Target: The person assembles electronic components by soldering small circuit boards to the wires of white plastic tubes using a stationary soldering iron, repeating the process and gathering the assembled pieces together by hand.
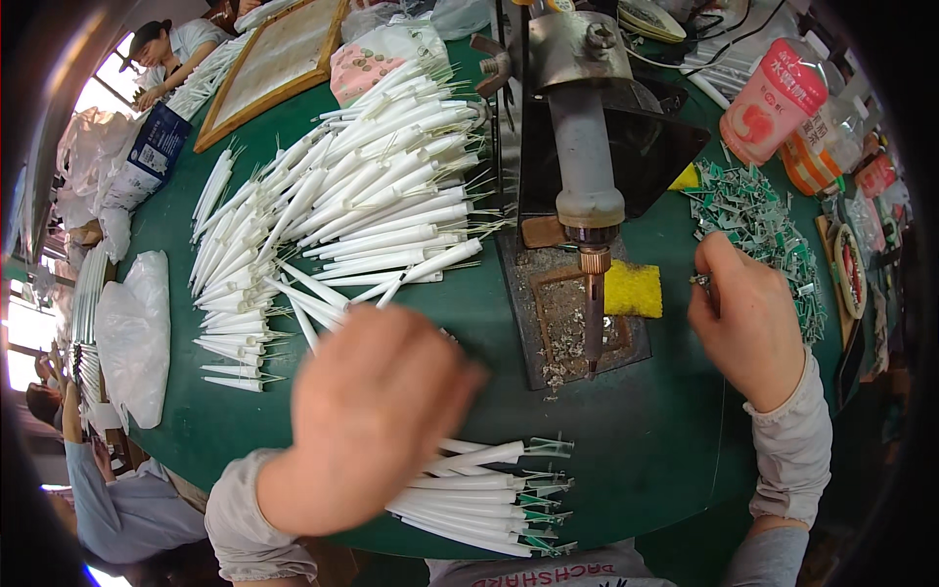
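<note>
My left hand [377, 411], smeared by motion, hovers between two groups of white tapered tubes; its fingertips are hidden. Beyond it spreads a large heap of tubes [391, 186] with thin wire ends. Close to my body lies a smaller row of tubes [469, 504], several with small green boards at their wire ends. My right hand [748, 318] is closed in a pinch on a tiny greyish piece [699, 281], too small to name. Beside that hand lies a pile of small green circuit boards [758, 230]. Between my hands a soldering iron [592, 259] points downward in a stand.
A yellow sponge [632, 289] and a debris-strewn metal tray [536, 338] sit by the iron's tip. A pink bottle [773, 103] stands at the far right. White plastic bags [137, 333] lie at left, a wooden frame [269, 68] behind. Other people work at the left.
</note>
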